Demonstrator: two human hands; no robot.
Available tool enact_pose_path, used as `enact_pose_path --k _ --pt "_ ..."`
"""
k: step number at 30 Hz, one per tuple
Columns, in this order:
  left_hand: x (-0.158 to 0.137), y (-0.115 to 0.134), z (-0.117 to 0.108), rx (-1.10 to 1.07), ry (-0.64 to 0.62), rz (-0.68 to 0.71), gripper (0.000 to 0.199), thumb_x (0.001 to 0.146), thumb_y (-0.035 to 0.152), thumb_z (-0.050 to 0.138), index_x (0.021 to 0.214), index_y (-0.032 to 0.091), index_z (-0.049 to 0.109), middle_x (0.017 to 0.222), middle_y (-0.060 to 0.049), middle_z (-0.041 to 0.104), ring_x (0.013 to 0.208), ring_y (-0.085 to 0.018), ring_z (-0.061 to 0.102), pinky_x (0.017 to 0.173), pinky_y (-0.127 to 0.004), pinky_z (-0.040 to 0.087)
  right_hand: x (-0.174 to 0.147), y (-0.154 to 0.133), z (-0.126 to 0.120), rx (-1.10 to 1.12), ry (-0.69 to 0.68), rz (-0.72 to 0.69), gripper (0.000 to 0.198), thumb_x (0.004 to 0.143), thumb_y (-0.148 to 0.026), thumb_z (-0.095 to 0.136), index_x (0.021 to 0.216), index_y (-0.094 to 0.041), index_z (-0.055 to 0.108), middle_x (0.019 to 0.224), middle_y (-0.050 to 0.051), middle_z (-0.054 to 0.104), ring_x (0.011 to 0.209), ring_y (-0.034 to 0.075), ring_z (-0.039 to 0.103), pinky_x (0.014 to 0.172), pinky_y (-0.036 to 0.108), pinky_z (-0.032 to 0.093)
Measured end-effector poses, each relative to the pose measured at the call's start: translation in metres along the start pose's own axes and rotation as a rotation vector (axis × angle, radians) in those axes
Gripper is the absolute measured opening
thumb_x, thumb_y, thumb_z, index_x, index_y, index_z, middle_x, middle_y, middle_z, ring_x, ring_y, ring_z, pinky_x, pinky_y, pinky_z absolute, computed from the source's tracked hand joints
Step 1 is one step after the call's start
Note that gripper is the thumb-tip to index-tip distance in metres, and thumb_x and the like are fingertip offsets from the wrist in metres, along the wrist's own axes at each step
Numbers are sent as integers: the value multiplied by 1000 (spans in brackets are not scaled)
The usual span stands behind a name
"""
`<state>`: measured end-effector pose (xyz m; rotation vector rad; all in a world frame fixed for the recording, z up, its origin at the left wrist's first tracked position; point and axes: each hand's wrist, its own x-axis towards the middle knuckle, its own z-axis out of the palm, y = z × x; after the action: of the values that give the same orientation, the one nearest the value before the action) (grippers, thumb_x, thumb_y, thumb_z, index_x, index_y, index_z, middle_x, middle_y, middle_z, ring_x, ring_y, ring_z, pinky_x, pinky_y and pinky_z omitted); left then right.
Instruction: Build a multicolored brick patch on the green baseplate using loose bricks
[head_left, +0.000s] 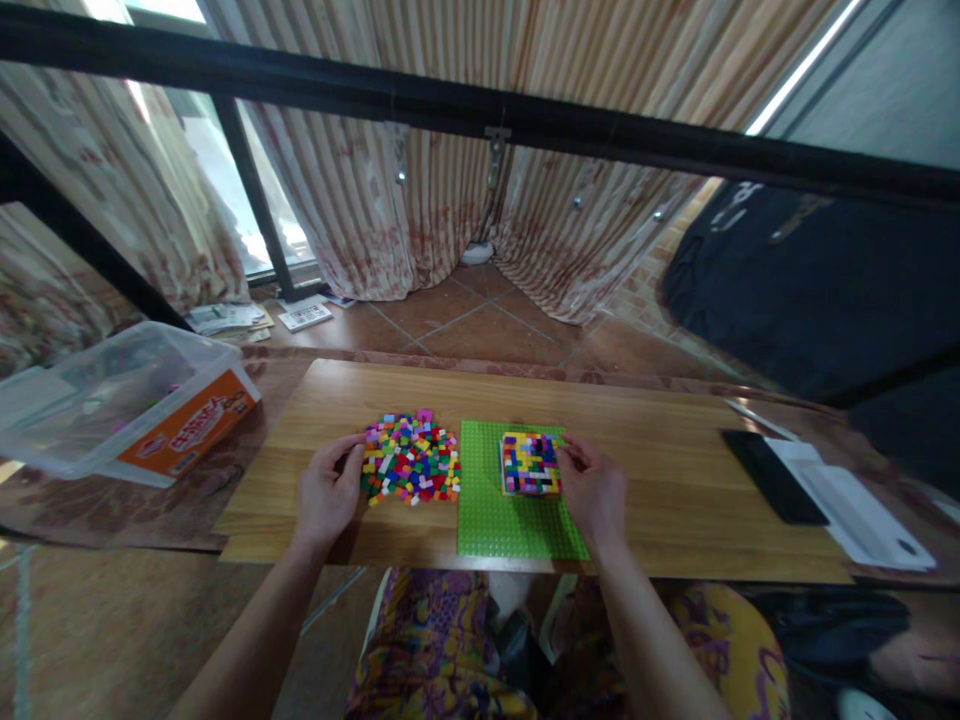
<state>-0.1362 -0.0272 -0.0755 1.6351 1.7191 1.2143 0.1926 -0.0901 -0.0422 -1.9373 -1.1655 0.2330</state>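
A loose pile of small multicoloured toy bricks [412, 460] lies on the wooden table. At the pile's left edge is my left hand [330, 490], its thumb and forefinger drawn together; whatever may be between them is too small to tell. Right of the pile lies a green studded baseplate [480, 525]. On it stands a low rectangular block built of mixed-colour bricks [531, 465]. My right hand [596, 490] is at that block's right edge, over the baseplate, with fingers pinched. Its fingertips partly cover the block's edge, and any brick in them is hidden.
The wooden table [675, 480] carries a black phone [775, 477] and a white box-like item [855, 505] at its right end. Left of the table stands a clear plastic bin [142, 370] with an orange label. A dark metal bar [450, 105] crosses beyond the table, before curtains [360, 190].
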Motion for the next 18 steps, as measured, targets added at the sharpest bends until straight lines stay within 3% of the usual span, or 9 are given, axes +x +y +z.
enact_pose_path --k 18 --pt "1 -4 1 17 3 9 34 84 42 53 99 18 72 102 -8 73 96 -23 66 92 -36 51 9 3 4 119 -34 110 41 79 -46 55 92 -12 74 86 14 75 78 24 68 70 34 50"
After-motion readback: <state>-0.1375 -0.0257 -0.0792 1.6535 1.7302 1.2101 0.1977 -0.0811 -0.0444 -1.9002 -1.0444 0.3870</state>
